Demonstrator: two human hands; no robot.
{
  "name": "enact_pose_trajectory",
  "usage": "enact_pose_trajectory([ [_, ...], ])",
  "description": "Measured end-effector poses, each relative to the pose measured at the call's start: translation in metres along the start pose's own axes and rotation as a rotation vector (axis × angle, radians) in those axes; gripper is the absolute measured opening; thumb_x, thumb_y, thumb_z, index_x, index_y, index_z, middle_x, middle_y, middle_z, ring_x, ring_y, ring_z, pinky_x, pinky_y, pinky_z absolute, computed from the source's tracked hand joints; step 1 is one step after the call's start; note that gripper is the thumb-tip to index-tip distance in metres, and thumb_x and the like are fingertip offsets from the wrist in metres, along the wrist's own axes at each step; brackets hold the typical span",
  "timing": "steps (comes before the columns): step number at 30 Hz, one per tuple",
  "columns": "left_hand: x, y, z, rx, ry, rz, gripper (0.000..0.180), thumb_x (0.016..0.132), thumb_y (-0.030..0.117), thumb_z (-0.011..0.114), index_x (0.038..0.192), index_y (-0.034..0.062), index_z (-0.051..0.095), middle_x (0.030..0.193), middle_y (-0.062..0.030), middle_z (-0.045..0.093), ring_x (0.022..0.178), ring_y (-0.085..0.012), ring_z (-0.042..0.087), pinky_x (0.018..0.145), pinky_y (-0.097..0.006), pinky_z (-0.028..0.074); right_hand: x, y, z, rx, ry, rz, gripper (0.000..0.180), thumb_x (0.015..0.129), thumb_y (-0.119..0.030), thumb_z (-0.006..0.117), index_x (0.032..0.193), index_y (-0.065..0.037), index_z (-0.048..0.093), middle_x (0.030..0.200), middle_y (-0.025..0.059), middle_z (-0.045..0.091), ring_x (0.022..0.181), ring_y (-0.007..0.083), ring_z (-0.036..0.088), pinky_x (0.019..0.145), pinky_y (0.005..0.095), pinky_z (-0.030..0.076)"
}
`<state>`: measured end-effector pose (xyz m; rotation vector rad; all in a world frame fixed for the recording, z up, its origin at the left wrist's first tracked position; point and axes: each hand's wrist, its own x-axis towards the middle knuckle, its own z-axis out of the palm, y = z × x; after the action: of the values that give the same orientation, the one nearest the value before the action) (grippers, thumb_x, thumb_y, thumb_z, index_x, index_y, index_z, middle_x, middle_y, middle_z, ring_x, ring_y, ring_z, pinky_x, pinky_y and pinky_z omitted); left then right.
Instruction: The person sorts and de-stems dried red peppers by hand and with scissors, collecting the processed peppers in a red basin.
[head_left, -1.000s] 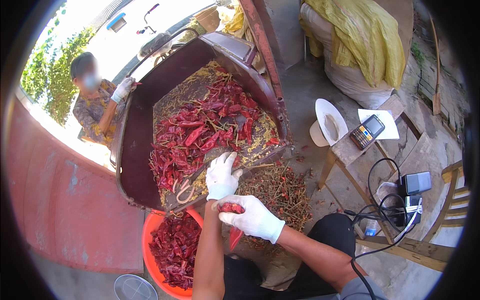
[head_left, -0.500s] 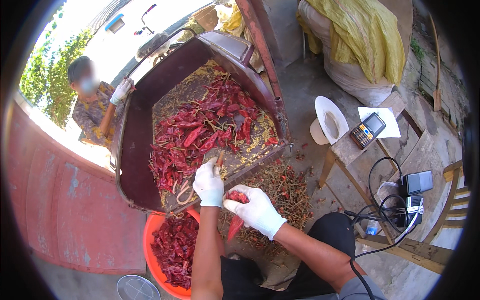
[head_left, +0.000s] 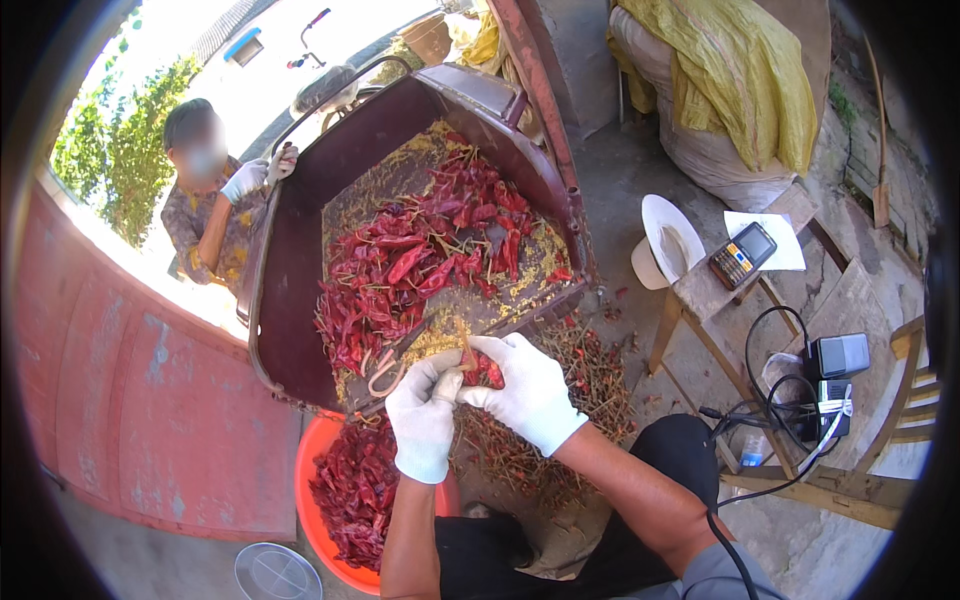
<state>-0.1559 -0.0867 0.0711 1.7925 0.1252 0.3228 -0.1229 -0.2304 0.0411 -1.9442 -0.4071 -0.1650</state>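
While both gloved hands meet, we grip one red chili (head_left: 484, 370).
Left hand (head_left: 424, 412) and right hand (head_left: 527, 392) pinch it just beside the tilted maroon bin (head_left: 290, 300).

From my feed, the dark red metal tray (head_left: 290, 300) sits tilted, carrying a heap of dried red chillies (head_left: 420, 255) amid yellow seeds, with a pair of scissors (head_left: 385, 368) lying near its lower edge. Below it, the concrete floor (head_left: 640, 190) holds an orange basin (head_left: 312, 470) full of chillies and a litter of stems (head_left: 590, 375) beside it. To my right I see a small wooden desk (head_left: 700, 290) bearing a white hat (head_left: 668, 240), a calculator (head_left: 742, 255) and a paper sheet (head_left: 785, 235)
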Motion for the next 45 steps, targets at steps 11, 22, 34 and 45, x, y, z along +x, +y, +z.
enact_pose_trajectory([
  [11,-0.010,0.016,-0.021,0.473,-0.083,0.249,0.024,0.084,0.005,0.076,0.106,-0.0023,0.070,0.093,-0.0065,0.070,0.084,-0.0112,0.066,0.075,-0.029,0.056,0.000,-0.009,0.004,-0.077,-0.137,0.050,0.037,0.075,-0.032,0.073,0.106,-0.014,0.067,0.094,0.0118,0.062,0.090,0.0335,0.065,0.078,0.0423,0.053],
  [22,-0.010,-0.009,-0.014,-0.489,-0.022,-0.099,0.028,0.095,0.023,0.068,0.098,-0.0045,0.066,0.085,-0.0052,0.066,0.070,-0.0113,0.058,0.063,-0.025,0.047,-0.006,-0.010,0.012,0.334,-0.184,0.114,0.031,0.074,-0.020,0.083,0.097,-0.005,0.069,0.088,0.0122,0.069,0.079,0.0245,0.068,0.076,0.0343,0.053],
  [34,0.050,-0.075,-0.058,-1.206,-0.022,-0.251,0.027,0.097,0.028,0.064,0.100,0.0016,0.062,0.093,-0.0027,0.061,0.070,-0.0094,0.053,0.060,-0.022,0.044,-0.022,-0.034,0.003,0.401,-0.106,-0.255,0.022,0.078,-0.019,0.080,0.091,-0.006,0.067,0.081,0.0085,0.063,0.072,0.0236,0.065,0.067,0.0319,0.053],
  [45,0.074,-0.063,0.028,0.580,-0.102,0.038,0.021,0.094,0.020,0.066,0.112,0.0133,0.074,0.081,-0.0111,0.073,0.066,-0.0185,0.067,0.066,-0.035,0.053,-0.024,-0.031,-0.008,0.406,-0.350,-0.250,0.032,0.081,-0.022,0.071,0.112,-0.017,0.070,0.095,0.0135,0.071,0.087,0.0326,0.070,0.078,0.0416,0.055],
])
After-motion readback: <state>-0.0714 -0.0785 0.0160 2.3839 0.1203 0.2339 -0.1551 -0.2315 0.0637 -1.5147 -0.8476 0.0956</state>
